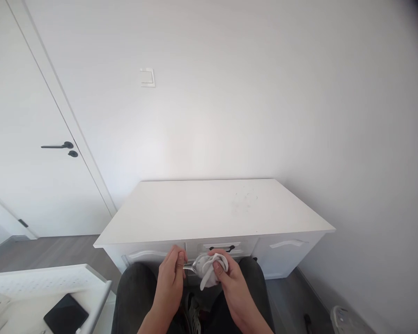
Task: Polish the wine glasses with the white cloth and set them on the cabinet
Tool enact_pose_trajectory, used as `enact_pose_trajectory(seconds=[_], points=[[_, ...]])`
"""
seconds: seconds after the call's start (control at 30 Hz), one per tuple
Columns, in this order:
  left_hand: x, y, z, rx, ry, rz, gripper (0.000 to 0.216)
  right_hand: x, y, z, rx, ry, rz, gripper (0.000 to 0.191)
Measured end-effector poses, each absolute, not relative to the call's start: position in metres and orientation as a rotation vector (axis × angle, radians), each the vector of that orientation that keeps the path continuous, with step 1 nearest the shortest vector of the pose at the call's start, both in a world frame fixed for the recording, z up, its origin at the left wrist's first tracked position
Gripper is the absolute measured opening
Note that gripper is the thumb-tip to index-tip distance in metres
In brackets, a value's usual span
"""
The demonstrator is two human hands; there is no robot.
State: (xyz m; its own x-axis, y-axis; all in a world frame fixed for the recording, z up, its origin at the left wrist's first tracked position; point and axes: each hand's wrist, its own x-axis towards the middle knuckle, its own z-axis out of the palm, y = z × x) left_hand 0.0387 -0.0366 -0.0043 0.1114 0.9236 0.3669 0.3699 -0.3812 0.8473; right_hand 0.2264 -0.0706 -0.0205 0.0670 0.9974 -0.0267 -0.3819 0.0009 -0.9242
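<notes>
Nearest the camera are the person's bare forearms (159, 315), entering at the bottom of the view and converging forward between two dark-trousered knees (135, 283). The left hand (172, 274) is closed, back upward, fingers curled and thumb laid along the top, gripping the handle end of a shiny metal utensil (189, 266). The right hand (228, 272) is partly closed around a pale cloth (208, 268), thumb pressed on its near face and fingers behind. The hands are apart, at about the same height, with utensil and cloth bridging the interval.

Edges: the front edge of a white cabinet (184, 208) runs across the view just beyond the hands, which appear short of it; contact with the cabinet front cannot be determined. A black drawer handle (223, 248) shows behind the right hand. Room is available between the knees and below the hands. At lower left, well apart from the left hand, stands a white perforated tray (102, 301) containing a black flat object (66, 314). The cabinet's far edge meets a plain wall (212, 93).

Orientation: the utensil is located between the hands, its long axis roughly parallel to the cabinet's front edge, handle toward the left, far end pointing right into the bunched cloth; its covered portion cannot be identified
</notes>
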Motion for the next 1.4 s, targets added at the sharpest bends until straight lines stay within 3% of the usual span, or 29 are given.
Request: enact_pose_trajectory(seconds=[0.17, 0.3, 0.43, 0.53, 0.73, 0.93, 1.1, 1.3, 1.4], points=[[0.049, -0.04, -0.005, 2.03, 1.245, 0.994, 0.017, 0.245, -0.062, -0.008, -1.018, -1.007, 1.017, 0.033], [0.049, -0.043, -0.012, 2.047, 1.324, 0.981, 0.033, 0.258, -0.054, -0.009, -0.978, -0.794, 1.007, 0.046], [0.038, -0.043, -0.017, 1.832, 1.414, 1.193, 0.041, 0.276, -0.052, -0.004, -0.861, -0.597, 0.852, 0.032], [0.039, -0.049, -0.017, 1.708, 1.379, 1.258, 0.042, 0.269, -0.056, 0.002, -0.751, -0.698, 1.039, 0.028], [0.071, -0.066, -0.026, 1.571, 1.223, 1.271, 0.044, 0.21, -0.063, -0.005, -0.48, -0.527, 1.532, 0.046], [0.062, -0.065, -0.023, 1.337, 1.187, 1.313, 0.05, 0.217, -0.055, -0.018, -0.939, -0.458, 1.284, 0.053], [0.063, -0.067, -0.02, 1.163, 1.022, 1.218, 0.053, 0.22, -0.065, -0.023, -0.703, -0.51, 1.627, 0.035], [0.054, -0.062, -0.026, 1.34, 1.105, 1.176, 0.052, 0.228, -0.068, -0.02, -0.587, -0.465, 1.724, 0.02], [0.042, -0.056, -0.022, 1.575, 1.179, 1.083, 0.041, 0.244, -0.068, -0.012, -0.645, -0.516, 1.801, 0.035]])
